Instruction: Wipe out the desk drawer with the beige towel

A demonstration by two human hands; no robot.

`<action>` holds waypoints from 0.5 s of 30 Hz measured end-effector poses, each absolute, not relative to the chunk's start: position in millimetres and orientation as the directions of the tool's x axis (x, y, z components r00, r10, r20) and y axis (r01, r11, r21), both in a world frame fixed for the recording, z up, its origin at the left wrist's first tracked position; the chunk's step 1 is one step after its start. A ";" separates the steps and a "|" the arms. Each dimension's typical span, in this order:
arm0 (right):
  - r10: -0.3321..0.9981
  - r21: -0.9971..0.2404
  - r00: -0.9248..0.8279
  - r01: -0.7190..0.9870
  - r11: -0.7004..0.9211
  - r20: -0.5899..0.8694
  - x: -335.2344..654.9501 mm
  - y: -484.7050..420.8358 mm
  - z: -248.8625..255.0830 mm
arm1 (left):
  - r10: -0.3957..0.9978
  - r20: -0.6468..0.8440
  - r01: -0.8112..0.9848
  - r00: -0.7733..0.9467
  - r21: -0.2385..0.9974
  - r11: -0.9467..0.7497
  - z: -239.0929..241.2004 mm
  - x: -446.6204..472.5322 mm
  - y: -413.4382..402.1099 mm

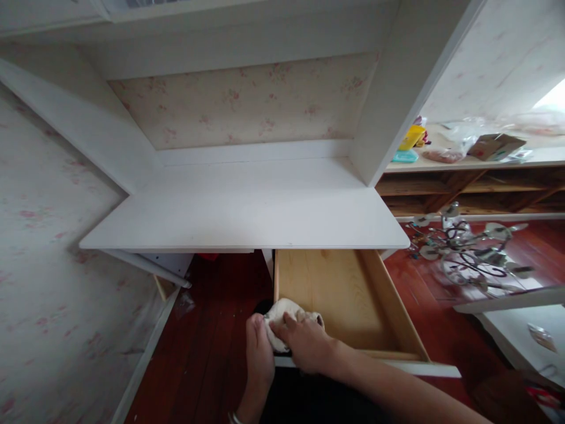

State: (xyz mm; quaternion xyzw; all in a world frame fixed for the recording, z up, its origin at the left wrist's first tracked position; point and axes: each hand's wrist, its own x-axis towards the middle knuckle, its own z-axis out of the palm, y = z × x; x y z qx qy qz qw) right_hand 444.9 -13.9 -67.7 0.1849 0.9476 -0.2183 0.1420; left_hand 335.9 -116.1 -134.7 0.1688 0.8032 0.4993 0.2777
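A bunched whitish cloth (282, 307) lies over the front left corner of a pulled-out wooden drawer (339, 294). My right hand (309, 344) grips the cloth from above, its fingers pressed into the folds. At the cloth's left edge, my left hand (259, 347) is closed with bent fingers against it, just outside the drawer's side. The tips of the left fingers are partly hidden. Bare pale wood shows on the drawer's bottom, and the drawer's white front (424, 370) is partly covered by my right forearm.
Above the drawer extends a white desk top (247, 206) with a hutch (410, 76) over it. A chandelier (472, 247) lies on the red wooden floor (207, 341) to the right. Behind it, a low wooden shelf unit (477, 182) carries a cardboard box (497, 146) and plastic bags.
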 end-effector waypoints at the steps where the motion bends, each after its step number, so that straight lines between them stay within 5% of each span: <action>1: 0.301 -0.317 -0.892 0.409 0.856 -0.337 441.3 -19.5 -68.8 | 0.551 -0.272 0.002 -0.789 0.896 0.444 -133.8 336.0 -116.2; 15: 0.578 -0.094 -0.764 0.623 0.777 -0.286 428.8 21.9 -112.2 | 0.659 -0.323 0.121 -0.680 0.836 0.535 -137.7 332.0 -113.5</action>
